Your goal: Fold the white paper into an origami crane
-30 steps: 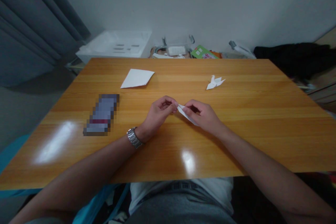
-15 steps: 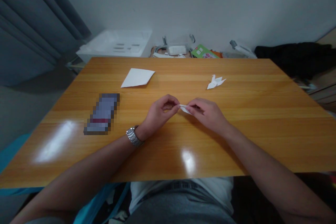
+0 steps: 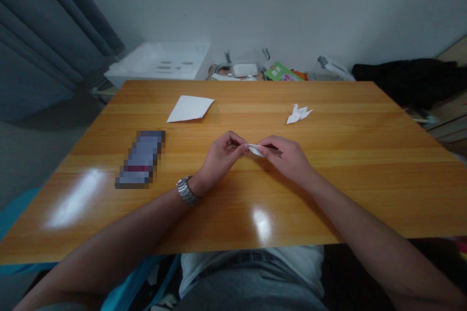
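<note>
Between my two hands is a small folded piece of white paper (image 3: 256, 150), held above the wooden table (image 3: 233, 223). My left hand (image 3: 225, 154) pinches its left end between thumb and fingertips. On the other side, my right hand (image 3: 286, 155) grips its right end, with the thumb on the near face. The fingers cover part of the folds. A white origami crane (image 3: 299, 114) stands on the table beyond my right hand. A flat white sheet of paper (image 3: 190, 108) lies farther off, to the left.
A phone-shaped pixelated object (image 3: 141, 159) rests on the table left of my left hand. Behind the table's far edge are a white plastic tray (image 3: 160, 60), a green packet (image 3: 281, 73), cables and a dark cloth (image 3: 408, 77).
My left hand's fingers have shifted slightly on the left end of the folded paper. Otherwise the view has moved only a little, and both hands keep their grip.
</note>
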Demonstrator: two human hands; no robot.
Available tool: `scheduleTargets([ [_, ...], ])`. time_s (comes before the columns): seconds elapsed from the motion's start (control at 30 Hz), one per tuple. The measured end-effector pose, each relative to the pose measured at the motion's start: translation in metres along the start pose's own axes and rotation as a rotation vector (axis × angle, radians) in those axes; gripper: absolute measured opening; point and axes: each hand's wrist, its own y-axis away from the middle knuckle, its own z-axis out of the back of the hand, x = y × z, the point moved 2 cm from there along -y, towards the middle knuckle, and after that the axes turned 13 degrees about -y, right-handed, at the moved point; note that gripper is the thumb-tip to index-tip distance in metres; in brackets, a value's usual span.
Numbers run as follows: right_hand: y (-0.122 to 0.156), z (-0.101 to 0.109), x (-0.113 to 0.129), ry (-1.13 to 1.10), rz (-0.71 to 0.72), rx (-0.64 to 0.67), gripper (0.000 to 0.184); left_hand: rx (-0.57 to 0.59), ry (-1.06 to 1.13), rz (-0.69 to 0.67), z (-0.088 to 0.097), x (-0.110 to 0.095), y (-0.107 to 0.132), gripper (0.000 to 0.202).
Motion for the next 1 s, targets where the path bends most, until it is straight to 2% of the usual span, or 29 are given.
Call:
scheduleTargets([
  [0.13, 0.0003, -0.0036, -0.0039, -0.092, -0.073, -0.004, 0.015, -0.011, -0.029, -0.004, -0.0004, 0.0006, 0.0, 0.024],
  [0.33, 0.0013, -0.0023, -0.0014, -0.046, -0.087, -0.027, 0.018, 0.08, -0.081, 0.04, -0.0023, -0.0001, 0.0005, 0.028],
  [0.6, 0.0009, -0.0031, -0.0012, -0.072, -0.103, -0.039, 0.016, 0.033, -0.083, 0.047, -0.0003, -0.0009, 0.0005, 0.03],
  [0.8, 0.0009, -0.0032, -0.0008, -0.084, -0.1, -0.041, 0.016, 0.04, -0.043, 0.046, 0.0011, -0.0032, 0.0007, 0.027],
  [1.0, 0.0004, -0.0014, -0.0001, -0.078, -0.113, -0.048, 0.017, 0.045, -0.095, 0.068, 0.0016, -0.0083, 0.0009, 0.029],
])
